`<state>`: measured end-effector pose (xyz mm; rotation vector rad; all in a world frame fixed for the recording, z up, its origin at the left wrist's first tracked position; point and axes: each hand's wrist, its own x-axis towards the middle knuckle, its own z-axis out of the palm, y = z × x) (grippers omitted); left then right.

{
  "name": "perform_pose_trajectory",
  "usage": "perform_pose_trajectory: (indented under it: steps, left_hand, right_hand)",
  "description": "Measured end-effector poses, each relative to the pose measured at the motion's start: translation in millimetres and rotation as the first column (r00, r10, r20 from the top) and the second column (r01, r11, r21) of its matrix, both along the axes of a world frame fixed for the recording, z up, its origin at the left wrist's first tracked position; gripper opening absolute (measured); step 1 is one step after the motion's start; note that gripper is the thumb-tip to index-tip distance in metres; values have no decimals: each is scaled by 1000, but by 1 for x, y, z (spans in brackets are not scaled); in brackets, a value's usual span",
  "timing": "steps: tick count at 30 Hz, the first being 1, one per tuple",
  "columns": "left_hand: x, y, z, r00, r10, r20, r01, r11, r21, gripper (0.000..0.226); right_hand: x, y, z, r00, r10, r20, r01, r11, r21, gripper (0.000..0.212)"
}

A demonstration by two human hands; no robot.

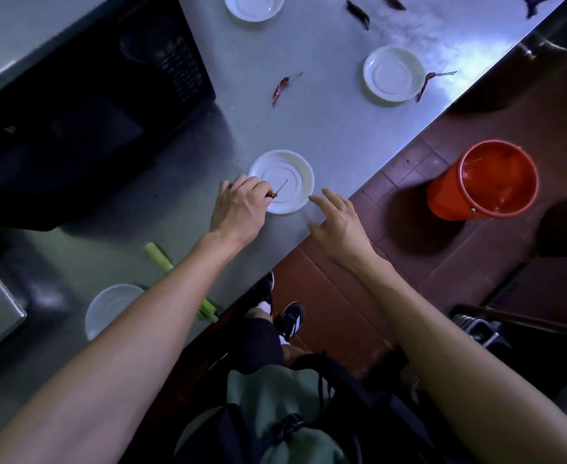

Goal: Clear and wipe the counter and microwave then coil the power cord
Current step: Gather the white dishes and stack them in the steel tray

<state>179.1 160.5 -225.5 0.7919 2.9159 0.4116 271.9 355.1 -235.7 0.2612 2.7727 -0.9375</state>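
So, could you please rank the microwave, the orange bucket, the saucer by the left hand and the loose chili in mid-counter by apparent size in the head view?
1. Microwave
2. Orange bucket
3. Saucer, though nearer the camera than the bucket
4. Chili

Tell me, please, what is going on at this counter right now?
A person is clearing a steel counter beside a black microwave. Their left hand pinches a dried chili over a white saucer; the right hand hovers open at the edge. Other saucers and chilies are scattered about.
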Motion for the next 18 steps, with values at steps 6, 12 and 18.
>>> perform_pose_trajectory:
  steps: [6,12,18]
  left_hand:
    - [-43,18,-1,995,97,32,-100,991,91,12]
    - [-95,28,-11,981,185,61,-193,968,161,13]
    - [-120,31,1,972,222,78,-233,952,198,6]
  right_hand:
    - [-59,27,7,998,55,-5,-55,998,38,53]
    - [-122,45,3,988,147,37,-150,985,82,51]
    - [-188,58,4,956,295,13,-294,947,128,40]
